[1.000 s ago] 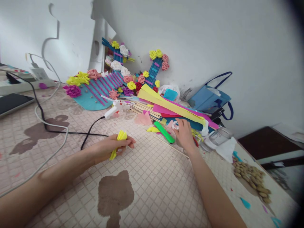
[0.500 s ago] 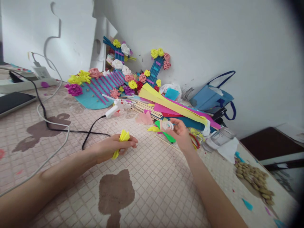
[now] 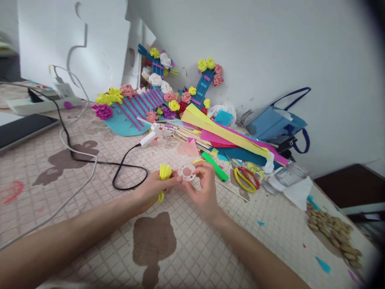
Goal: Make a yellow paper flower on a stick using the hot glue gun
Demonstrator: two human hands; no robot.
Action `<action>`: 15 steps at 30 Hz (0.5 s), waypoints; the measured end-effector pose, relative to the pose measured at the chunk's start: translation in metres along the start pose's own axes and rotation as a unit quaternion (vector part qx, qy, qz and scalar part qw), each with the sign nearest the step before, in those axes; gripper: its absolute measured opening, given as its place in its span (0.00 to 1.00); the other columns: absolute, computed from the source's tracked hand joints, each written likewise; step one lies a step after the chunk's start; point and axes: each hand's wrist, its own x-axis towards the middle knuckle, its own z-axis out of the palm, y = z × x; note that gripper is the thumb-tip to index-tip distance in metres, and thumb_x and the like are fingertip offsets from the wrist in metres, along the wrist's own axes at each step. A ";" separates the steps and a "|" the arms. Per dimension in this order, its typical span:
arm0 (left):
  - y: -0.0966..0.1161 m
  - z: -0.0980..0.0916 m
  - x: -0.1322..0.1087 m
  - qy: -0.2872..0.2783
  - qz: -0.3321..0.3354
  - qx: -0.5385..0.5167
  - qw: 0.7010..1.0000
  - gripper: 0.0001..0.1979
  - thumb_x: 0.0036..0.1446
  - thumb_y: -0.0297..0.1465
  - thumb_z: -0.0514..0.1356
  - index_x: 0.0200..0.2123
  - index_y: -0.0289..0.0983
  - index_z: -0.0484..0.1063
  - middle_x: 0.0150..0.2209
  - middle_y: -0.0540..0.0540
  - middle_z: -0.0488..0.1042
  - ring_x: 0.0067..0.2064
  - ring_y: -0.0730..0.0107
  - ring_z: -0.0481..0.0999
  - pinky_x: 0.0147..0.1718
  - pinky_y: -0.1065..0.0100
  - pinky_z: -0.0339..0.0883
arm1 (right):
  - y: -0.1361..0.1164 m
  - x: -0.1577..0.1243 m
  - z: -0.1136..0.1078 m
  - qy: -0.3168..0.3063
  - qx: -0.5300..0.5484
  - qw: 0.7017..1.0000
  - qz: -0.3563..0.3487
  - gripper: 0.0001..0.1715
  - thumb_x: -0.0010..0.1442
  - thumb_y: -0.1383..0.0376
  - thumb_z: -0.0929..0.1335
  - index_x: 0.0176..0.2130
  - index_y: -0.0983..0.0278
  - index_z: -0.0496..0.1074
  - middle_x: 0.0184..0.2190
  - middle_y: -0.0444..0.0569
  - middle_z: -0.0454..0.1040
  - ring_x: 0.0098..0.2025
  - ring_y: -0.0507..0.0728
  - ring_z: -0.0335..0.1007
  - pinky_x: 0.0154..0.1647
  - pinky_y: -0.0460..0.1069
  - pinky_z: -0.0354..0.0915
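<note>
My left hand (image 3: 153,188) is closed around a folded yellow paper piece (image 3: 164,174), held upright just above the table. My right hand (image 3: 203,186) pinches a small round white tape roll (image 3: 187,172) with a reddish core, right beside the yellow paper. The two hands nearly touch over the tiled tablecloth (image 3: 192,241).
A white glue gun (image 3: 155,133) with a black cord lies behind my hands. A green marker (image 3: 215,165), yellow and red scissors (image 3: 245,178), coloured paper sheets (image 3: 228,136), wooden sticks and paper-flower crafts (image 3: 132,108) crowd the back. A blue bag (image 3: 276,124) and nuts (image 3: 333,235) lie right; a tablet (image 3: 24,128) left.
My right hand lifted the tape roll from the pile near the green marker and carried it left to the yellow paper. My left hand barely moved.
</note>
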 end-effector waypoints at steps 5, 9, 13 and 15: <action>-0.002 -0.007 0.006 0.016 0.022 0.013 1.000 0.17 0.44 0.40 0.66 0.26 0.36 0.63 0.23 0.56 0.58 0.22 0.80 0.55 0.21 0.73 0.49 | -0.004 -0.002 -0.003 -0.005 0.097 0.995 0.028 0.16 0.55 0.60 0.69 0.42 0.57 0.62 0.46 0.50 0.62 0.49 0.58 0.64 0.46 0.56 0.67; 0.000 -0.015 0.009 0.045 0.087 0.119 0.988 0.16 0.45 0.38 0.66 0.29 0.36 0.63 0.24 0.54 0.62 0.25 0.77 0.60 0.24 0.73 0.54 | -0.001 0.005 -0.014 -0.031 0.192 0.970 0.145 0.17 0.64 0.54 0.60 0.50 0.58 0.59 0.42 0.50 0.70 0.38 0.55 0.71 0.38 0.53 0.70; 0.004 -0.018 0.007 0.007 0.128 0.200 0.971 0.12 0.49 0.36 0.63 0.32 0.36 0.64 0.25 0.53 0.66 0.27 0.75 0.63 0.26 0.73 0.56 | 0.011 0.009 -0.022 -0.076 0.252 0.936 0.235 0.22 0.64 0.49 0.59 0.52 0.58 0.60 0.35 0.48 0.75 0.32 0.54 0.73 0.33 0.52 0.70; 0.004 -0.018 0.004 -0.010 0.144 0.238 0.960 0.11 0.50 0.35 0.62 0.32 0.36 0.64 0.25 0.53 0.66 0.26 0.75 0.64 0.25 0.73 0.57 | 0.014 0.008 -0.023 -0.119 0.285 0.916 0.257 0.24 0.63 0.48 0.59 0.53 0.57 0.61 0.33 0.47 0.76 0.33 0.55 0.74 0.34 0.52 0.70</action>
